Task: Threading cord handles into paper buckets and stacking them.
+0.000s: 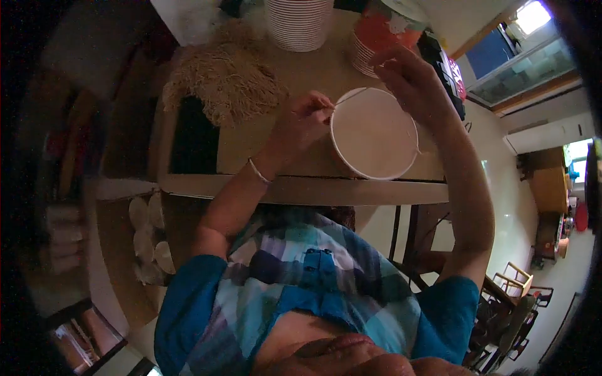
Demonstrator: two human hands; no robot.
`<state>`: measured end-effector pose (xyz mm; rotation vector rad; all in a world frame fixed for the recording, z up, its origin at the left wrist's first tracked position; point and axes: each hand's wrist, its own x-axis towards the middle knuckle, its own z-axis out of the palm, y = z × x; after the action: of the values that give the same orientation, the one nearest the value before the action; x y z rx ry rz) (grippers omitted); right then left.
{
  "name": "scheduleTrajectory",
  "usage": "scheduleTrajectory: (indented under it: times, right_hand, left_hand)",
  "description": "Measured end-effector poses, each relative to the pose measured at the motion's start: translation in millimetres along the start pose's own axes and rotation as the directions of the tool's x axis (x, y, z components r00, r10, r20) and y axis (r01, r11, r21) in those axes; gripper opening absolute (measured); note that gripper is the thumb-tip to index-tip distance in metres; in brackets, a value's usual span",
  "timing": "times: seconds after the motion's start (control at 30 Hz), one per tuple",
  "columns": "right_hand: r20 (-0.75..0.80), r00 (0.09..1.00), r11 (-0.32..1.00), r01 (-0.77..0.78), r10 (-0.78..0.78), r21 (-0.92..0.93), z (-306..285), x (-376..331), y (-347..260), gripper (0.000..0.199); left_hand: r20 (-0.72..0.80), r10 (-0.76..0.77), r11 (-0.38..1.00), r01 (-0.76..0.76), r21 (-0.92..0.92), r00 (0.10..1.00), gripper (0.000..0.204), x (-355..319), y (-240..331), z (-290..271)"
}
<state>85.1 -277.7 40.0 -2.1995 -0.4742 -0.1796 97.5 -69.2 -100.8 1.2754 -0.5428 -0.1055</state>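
A round white paper tub (374, 135) stands near the front edge of the table, its opening turned up toward me. My left hand (306, 116) is at the left of its rim, thumb and fingers pinched on a thin cord (352, 95). The cord stretches from these fingers across the far left part of the rim. Past the far right of the rim, my right hand (401, 69) is raised with its fingers closed; what they hold is too small to make out. A short pale end sticks out at the tub's right rim.
A heap of tan cords (226, 78) lies on the table (251, 150) at the left. Behind stand a tall stack of white tubs (300, 25) and a stack of tubs with a red-orange thing on it (382, 34). A dark box (439, 62) is at the right.
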Motion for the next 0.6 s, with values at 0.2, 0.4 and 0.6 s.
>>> scheduleTrajectory:
  times: [0.2,0.4,0.6]
  right_hand:
    - [0.104,0.981,0.984,-0.168,0.161,0.059,-18.7,0.9,-0.4,0.023]
    - [0.129,0.964,0.962,-0.249,0.234,0.112,-39.8,-10.9,5.3,0.015]
    - [0.158,0.936,0.909,-0.345,0.314,0.235,-32.8,-9.5,19.3,0.014]
  left_hand:
    - [-0.010,-0.094,0.983,0.091,-0.160,0.996,0.008,-1.5,1.4,-5.9]
    - [0.017,-0.221,0.945,0.218,-0.242,0.975,0.008,3.0,13.0,-5.2]
    - [-0.214,-0.101,0.988,0.122,0.089,0.972,0.014,19.6,4.5,-17.6]
